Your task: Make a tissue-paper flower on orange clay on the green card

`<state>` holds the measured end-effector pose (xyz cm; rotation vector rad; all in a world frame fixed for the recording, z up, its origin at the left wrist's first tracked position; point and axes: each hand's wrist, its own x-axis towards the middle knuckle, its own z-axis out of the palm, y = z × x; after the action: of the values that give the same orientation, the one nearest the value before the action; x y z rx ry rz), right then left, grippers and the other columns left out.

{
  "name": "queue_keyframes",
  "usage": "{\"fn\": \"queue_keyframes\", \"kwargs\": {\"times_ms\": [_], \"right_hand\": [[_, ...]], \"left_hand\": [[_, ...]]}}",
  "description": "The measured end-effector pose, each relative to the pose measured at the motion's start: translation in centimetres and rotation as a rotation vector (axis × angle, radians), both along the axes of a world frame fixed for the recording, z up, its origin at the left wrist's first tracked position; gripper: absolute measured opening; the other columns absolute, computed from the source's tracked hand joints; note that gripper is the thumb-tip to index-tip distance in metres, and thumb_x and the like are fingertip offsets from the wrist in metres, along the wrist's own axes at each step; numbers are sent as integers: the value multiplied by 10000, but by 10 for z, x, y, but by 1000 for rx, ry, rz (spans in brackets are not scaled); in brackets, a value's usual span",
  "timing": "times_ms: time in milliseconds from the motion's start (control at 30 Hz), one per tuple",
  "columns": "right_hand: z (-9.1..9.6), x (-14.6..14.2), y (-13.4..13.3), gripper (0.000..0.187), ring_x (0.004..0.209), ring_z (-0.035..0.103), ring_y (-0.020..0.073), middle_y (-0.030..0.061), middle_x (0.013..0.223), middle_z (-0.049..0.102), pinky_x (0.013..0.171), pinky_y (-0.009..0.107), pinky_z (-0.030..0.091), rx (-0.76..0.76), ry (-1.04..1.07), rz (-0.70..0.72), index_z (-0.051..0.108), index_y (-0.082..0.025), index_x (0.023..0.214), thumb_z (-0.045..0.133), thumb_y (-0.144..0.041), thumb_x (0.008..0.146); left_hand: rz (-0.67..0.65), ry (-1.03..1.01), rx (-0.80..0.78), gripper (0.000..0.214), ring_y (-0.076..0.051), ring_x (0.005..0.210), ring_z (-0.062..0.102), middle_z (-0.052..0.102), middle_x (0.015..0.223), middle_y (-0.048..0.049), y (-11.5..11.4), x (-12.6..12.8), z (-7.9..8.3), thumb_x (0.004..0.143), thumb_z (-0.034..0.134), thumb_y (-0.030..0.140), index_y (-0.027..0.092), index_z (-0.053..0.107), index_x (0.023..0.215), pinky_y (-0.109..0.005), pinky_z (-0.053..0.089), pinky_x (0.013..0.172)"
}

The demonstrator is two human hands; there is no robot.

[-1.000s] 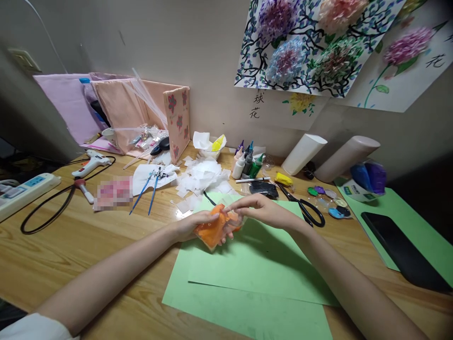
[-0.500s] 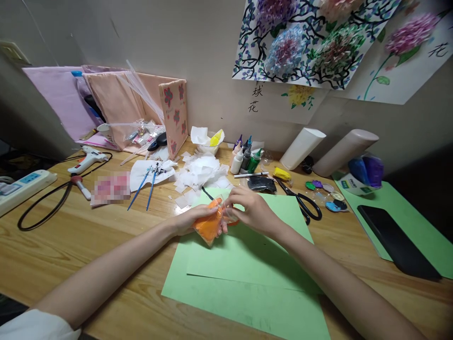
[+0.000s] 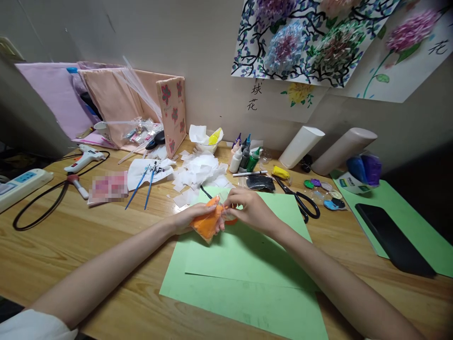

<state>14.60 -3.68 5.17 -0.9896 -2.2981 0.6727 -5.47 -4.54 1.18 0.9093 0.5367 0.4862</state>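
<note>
My left hand is wrapped round a clear plastic bag of orange clay, held above the green paper. With thumb and fingers pinched, my right hand grips the bag's clear edge on its right side. Part of the bag is hidden behind my fingers. Just below the right fingers, something orange with a curved edge shows; I cannot make out whether it belongs to the bag.
Behind my hands lie white paper scraps, paint bottles, a black packet and scissors. On the left are paintbrushes and a glue gun. A dark phone-like slab rests at the right.
Both hands stay on the bag of orange clay, nearly in the same place. The whole view has shifted slightly, with the objects a little further left.
</note>
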Motion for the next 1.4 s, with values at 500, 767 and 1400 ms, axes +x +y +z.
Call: {"fn": "queue_keyframes", "kwargs": {"times_ms": [500,767,1400], "right_hand": [[5,46,35,277,761,568,168,61,866,655,685,305,459,-221,339,-327,714,-189,961,567,-391,843],[-46,38,-3,219,727,595,154,23,796,626,691,297,485,-207,197,-185,670,-180,996,668,-266,795],[-54,35,-27,343,667,391,168,52,686,515,613,299,317,384,-276,-104,635,-159,712,405,-238,953]], "left_hand": [[245,-176,-122,326,-151,652,570,616,758,-85,5,-2,4,806,596,360,97,616,996,-245,456,629],[449,-214,-180,214,-162,663,576,605,751,-83,11,-2,5,849,524,296,111,596,927,-292,506,654],[350,-190,-139,339,-164,665,575,612,763,-91,10,-2,3,831,547,344,85,612,1040,-265,472,642]]}}
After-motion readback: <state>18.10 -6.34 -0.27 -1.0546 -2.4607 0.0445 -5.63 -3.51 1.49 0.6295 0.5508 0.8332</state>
